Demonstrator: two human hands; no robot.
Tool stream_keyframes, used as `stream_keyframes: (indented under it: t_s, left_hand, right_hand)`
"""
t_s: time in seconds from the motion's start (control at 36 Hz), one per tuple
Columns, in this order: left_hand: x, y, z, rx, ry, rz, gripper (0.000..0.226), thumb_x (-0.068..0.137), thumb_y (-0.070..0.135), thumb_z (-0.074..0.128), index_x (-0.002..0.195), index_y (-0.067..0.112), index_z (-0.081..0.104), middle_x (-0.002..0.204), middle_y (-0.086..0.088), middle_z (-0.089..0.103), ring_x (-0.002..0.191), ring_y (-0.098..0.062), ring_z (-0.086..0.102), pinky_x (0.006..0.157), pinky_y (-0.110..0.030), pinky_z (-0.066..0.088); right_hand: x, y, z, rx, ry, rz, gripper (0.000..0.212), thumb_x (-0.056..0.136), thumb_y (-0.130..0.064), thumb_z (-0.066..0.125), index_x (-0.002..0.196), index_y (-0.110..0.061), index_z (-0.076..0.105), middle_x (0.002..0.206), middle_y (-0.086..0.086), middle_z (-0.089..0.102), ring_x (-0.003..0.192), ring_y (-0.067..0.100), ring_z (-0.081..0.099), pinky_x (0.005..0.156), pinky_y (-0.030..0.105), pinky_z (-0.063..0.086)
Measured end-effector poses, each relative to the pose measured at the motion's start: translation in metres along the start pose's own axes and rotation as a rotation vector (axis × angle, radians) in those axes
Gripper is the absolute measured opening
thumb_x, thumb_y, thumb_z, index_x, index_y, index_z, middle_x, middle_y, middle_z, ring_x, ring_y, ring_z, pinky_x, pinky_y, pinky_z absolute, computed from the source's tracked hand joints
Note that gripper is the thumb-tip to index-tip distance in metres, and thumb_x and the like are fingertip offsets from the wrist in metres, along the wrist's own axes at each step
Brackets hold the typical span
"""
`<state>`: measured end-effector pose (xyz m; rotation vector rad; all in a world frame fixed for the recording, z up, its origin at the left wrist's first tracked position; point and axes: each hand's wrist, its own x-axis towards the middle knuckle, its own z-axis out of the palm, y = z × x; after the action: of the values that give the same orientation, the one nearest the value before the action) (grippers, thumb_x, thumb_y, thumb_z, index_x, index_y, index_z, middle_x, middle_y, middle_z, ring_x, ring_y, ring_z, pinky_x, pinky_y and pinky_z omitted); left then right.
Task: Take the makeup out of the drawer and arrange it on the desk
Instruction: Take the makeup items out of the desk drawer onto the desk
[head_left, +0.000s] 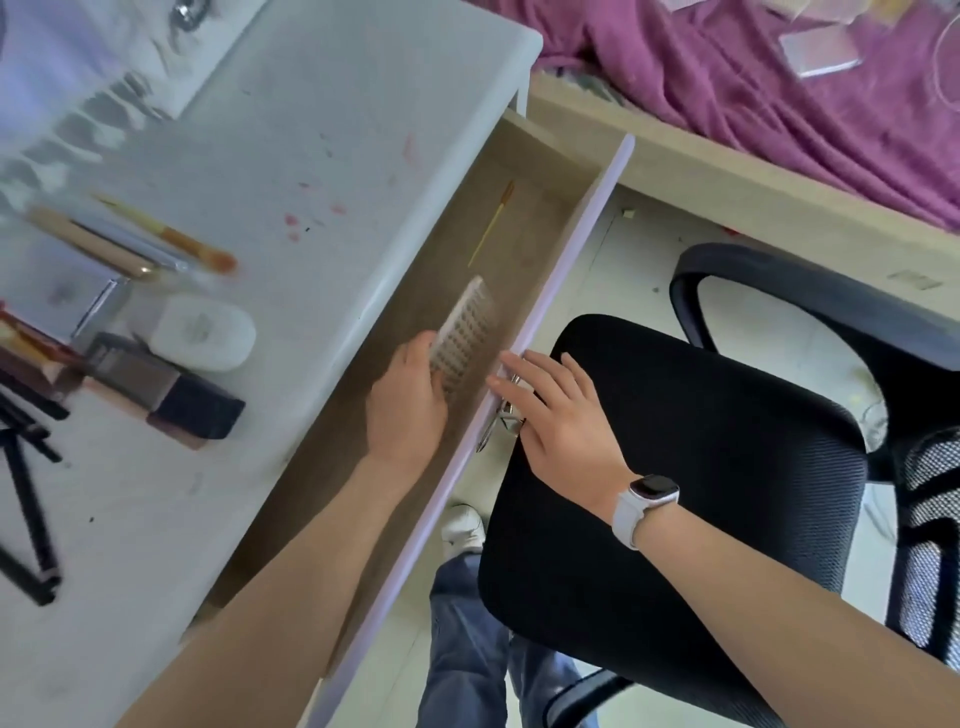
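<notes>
**Drawer nearly emptied, one tray in hand**

Nearest the camera, two bare forearms are extended over the open drawer. The left hand is reached inside it, its grip curled round the near end of a flat tray patterned with rows of small dots, apparently stiff clear plastic. The right hand, a pale watch at its wrist, is laid with fingers spread and straight on the smooth lilac drawer front, over the metal handle.

Beyond the left grip, only a thin yellow stick with a brown tip is left on the dull tan drawer floor. To the left of that grip, on the stained white surface, much is already set out: slender brushes, a rounded white case, a dark-capped block. The task is judged almost finished.
</notes>
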<state>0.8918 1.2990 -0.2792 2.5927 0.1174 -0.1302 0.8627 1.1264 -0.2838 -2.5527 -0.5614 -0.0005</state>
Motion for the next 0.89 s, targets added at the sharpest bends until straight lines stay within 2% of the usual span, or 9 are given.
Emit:
stream_keyframes:
  t_s: [0.17,0.28,0.33,0.39,0.47,0.61,0.67,0.75,0.89]
  left_hand:
    - [-0.02,0.008,-0.037,-0.08,0.128,0.068,0.034,0.093,0.01,0.05,0.126,0.013,0.053,0.113,-0.003,0.064,0.099,-0.022,0.061,0.078,-0.041,0.052]
    - [-0.021,0.011,-0.069,-0.285,0.319,0.04,0.032,0.093,0.009,0.051,0.125,0.008,0.053,0.112,0.005,0.056,0.098,0.002,0.05,0.08,-0.002,0.04]
    - [-0.009,0.01,-0.083,-0.405,0.377,-0.064,0.032,0.094,0.01,0.05,0.126,0.008,0.051,0.113,0.007,0.053,0.098,0.007,0.046,0.077,0.005,0.035]
    - [0.011,0.007,-0.096,-0.548,0.389,-0.188,0.032,0.095,0.012,0.049,0.127,0.013,0.048,0.116,0.006,0.054,0.101,0.003,0.049,0.08,-0.001,0.041]
    - [0.045,0.002,-0.113,-0.703,0.384,-0.303,0.036,0.096,0.012,0.045,0.132,0.018,0.045,0.123,0.001,0.055,0.113,-0.012,0.054,0.092,-0.024,0.048]
    - [0.094,-0.012,-0.132,-0.641,0.365,-0.39,0.039,0.096,0.008,0.039,0.134,0.015,0.044,0.119,-0.002,0.055,0.106,-0.015,0.055,0.084,-0.021,0.046]
    - [0.108,-0.02,-0.136,-0.549,0.336,-0.371,0.037,0.096,0.007,0.038,0.133,0.012,0.044,0.126,-0.007,0.054,0.113,-0.021,0.053,0.091,-0.025,0.043]
    - [0.125,-0.031,-0.142,-0.269,0.319,-0.281,0.036,0.095,0.007,0.041,0.131,0.008,0.043,0.13,-0.012,0.046,0.115,-0.026,0.048,0.086,-0.02,0.033]
    - [0.139,-0.038,-0.142,0.019,0.13,-0.212,0.05,0.094,0.024,0.048,0.139,0.006,0.035,0.141,-0.02,0.032,0.126,-0.037,0.033,0.101,-0.043,0.033]
  right_hand:
    - [0.012,-0.014,-0.009,0.19,0.127,0.133,0.041,0.082,-0.005,0.036,0.113,-0.004,0.063,0.115,0.007,0.063,0.109,0.026,0.057,0.096,0.046,0.042]
    - [0.032,-0.021,-0.016,0.3,0.191,0.243,0.039,0.083,0.001,0.039,0.117,-0.005,0.057,0.112,0.007,0.059,0.106,0.018,0.052,0.092,0.037,0.043]
    - [0.05,-0.027,-0.022,0.377,0.192,0.266,0.039,0.088,-0.002,0.038,0.124,-0.007,0.053,0.117,0.004,0.055,0.108,0.015,0.05,0.092,0.028,0.043]
    - [0.073,-0.037,-0.026,0.391,0.173,0.211,0.042,0.09,-0.005,0.039,0.131,-0.01,0.048,0.125,0.003,0.05,0.111,0.016,0.05,0.09,0.025,0.043]
    - [0.11,-0.055,-0.025,0.286,0.125,0.055,0.046,0.09,-0.003,0.043,0.136,-0.008,0.045,0.136,0.012,0.046,0.122,0.027,0.047,0.1,0.039,0.041]
    - [0.158,-0.07,-0.012,0.021,-0.047,-0.023,0.045,0.094,-0.01,0.041,0.138,-0.012,0.043,0.147,0.01,0.037,0.139,0.028,0.028,0.113,0.049,0.023]
    - [0.169,-0.069,-0.006,-0.01,-0.097,-0.02,0.048,0.095,-0.012,0.038,0.143,-0.015,0.035,0.151,0.006,0.032,0.142,0.024,0.021,0.115,0.048,0.015]
    - [0.18,-0.067,-0.001,-0.035,-0.124,-0.021,0.052,0.095,-0.011,0.037,0.146,-0.016,0.029,0.154,0.0,0.025,0.144,0.019,0.015,0.117,0.044,0.007]
    - [0.182,-0.061,-0.003,0.063,-0.099,-0.04,0.053,0.092,-0.001,0.037,0.145,-0.008,0.029,0.154,0.005,0.024,0.144,0.018,0.016,0.119,0.039,0.008]
